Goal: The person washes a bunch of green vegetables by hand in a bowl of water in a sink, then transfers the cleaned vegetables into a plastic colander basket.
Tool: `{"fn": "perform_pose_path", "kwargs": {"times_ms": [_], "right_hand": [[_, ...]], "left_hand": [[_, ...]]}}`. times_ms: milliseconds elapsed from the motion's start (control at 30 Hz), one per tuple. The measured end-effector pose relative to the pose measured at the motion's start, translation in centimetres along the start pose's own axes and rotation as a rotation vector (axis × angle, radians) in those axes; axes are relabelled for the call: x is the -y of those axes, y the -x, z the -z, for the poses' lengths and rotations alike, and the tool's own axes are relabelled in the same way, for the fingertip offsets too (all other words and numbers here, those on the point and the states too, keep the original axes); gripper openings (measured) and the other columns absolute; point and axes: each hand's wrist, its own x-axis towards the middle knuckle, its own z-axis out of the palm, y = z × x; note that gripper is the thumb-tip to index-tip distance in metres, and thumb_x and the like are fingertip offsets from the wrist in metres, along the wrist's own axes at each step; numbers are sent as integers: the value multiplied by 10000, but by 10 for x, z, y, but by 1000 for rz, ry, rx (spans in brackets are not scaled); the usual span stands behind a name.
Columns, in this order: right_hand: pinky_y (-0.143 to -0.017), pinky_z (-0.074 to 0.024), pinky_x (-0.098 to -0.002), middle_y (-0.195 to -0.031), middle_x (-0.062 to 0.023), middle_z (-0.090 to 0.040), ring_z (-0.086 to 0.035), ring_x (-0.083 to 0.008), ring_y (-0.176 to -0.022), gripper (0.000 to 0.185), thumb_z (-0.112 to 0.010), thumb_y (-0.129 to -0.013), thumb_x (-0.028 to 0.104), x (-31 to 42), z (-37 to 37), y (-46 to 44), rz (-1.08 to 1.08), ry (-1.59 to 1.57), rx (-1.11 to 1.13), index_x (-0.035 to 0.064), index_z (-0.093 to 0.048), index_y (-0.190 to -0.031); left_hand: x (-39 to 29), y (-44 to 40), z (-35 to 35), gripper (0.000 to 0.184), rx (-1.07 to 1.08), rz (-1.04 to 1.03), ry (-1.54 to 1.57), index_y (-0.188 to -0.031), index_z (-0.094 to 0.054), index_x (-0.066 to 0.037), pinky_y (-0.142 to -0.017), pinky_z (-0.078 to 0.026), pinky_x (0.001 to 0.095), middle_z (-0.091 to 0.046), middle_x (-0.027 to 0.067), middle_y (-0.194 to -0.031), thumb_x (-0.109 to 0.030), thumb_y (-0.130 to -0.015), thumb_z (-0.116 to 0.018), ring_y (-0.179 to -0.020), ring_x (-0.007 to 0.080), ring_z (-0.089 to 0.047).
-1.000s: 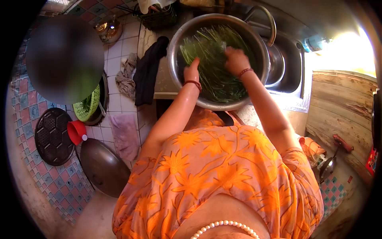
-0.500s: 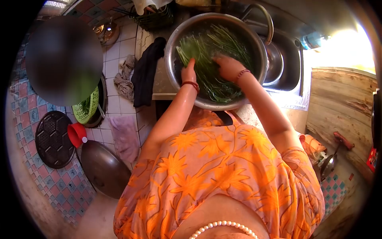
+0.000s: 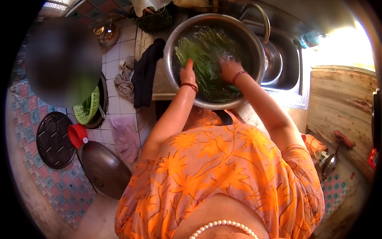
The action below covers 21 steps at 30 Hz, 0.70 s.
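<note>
A large steel basin [image 3: 172, 75] of water holds long thin green leaf vegetables [image 3: 199, 65], perhaps chives, partly under water. My left hand [image 3: 188, 74] is closed round a bunch of the stalks at the basin's left side, thumb uppermost. To the right of the bunch, my right hand [image 3: 231, 70] dips into the water amid small splashes. Its fingers are under the surface and blurred, so their grip does not show.
Behind the basin's right side lies a sink [image 3: 292, 75] with a curved faucet [image 3: 267, 24] and a steel bowl [image 3: 274, 65]. A dark cloth [image 3: 148, 73] hangs at the left. Farther left are a green colander [image 3: 89, 109], a red cup [image 3: 76, 135] and a wok [image 3: 104, 169].
My right hand has shifted slightly right and down into the water, away from the stalks, with splashes around it. My left hand keeps its place on the bunch; stalks on the right have sunk or spread.
</note>
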Motion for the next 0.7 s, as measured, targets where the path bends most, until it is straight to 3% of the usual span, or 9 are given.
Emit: {"fn": "perform_pose_path", "kwargs": {"times_ms": [100,133,233,333,433,533,633,700], "right_hand": [[-901,-455,-415,-1074,-172,-630,-592,-342,-1011,420,-579,-783,200,-20,52,10,204,-149,78,138,-586,-1198],[-896,-460,-398,-1044,-187,-635,-595,-331,-1008,411,-620,-762,207,-36,62,12,247,-305,-47,126,-607,-1165],[-944,-428,-360,-1134,-175,-615,-578,-281,-1078,521,-675,-774,361,-74,71,-15,173,-544,-133,37,-592,-1173],[-994,-382,-356,-1241,-190,-550,-495,-298,-1192,691,-672,-750,491,-80,71,-48,-40,-513,-153,-11,-555,-1211],[-1022,-344,-355,-1302,-213,-491,-429,-312,-1252,763,-653,-759,525,-83,43,-121,21,-711,60,-26,-502,-1265],[-972,-390,-334,-1200,-154,-581,-525,-261,-1145,677,-621,-812,502,-45,20,-157,-5,-1205,203,19,-506,-1272],[-909,-436,-377,-1153,-204,-593,-567,-315,-1073,576,-576,-850,448,-3,28,-151,71,-1120,229,1,-533,-1212],[-868,-450,-423,-1085,-251,-597,-576,-372,-1010,475,-543,-868,393,10,-5,-161,134,-833,-79,0,-553,-1135]], "left_hand": [[-4,0,3,891,57,-54,24,-1401,-276,32,-1074,-187,435,-223,177,-1485,-509,-792,-637,-1350,300,-231],[-5,1,5,907,40,-37,24,-1402,-269,33,-1076,-180,436,-217,174,-1488,-517,-786,-642,-1355,296,-221],[-13,-7,13,908,47,-49,-48,-1385,-285,65,-1069,-219,418,-257,193,-1465,-516,-785,-641,-1343,299,-258],[-26,-21,14,855,84,-93,-140,-1361,-325,64,-1041,-267,405,-310,205,-1433,-508,-799,-624,-1316,302,-311],[-46,-40,0,789,136,-132,-135,-1341,-369,39,-1008,-303,400,-355,205,-1404,-502,-817,-603,-1287,301,-353],[-61,-60,-21,725,209,-136,-78,-1320,-413,14,-975,-340,395,-399,205,-1375,-497,-834,-583,-1257,300,-396],[-61,-75,-41,665,273,-99,-11,-1299,-458,-11,-942,-377,390,-443,205,-1346,-491,-851,-562,-1228,300,-439],[-51,-82,-51,627,205,-203,-111,-1285,-487,-28,-920,-402,386,-473,205,-1327,-488,-862,-549,-1209,299,-468]]}}
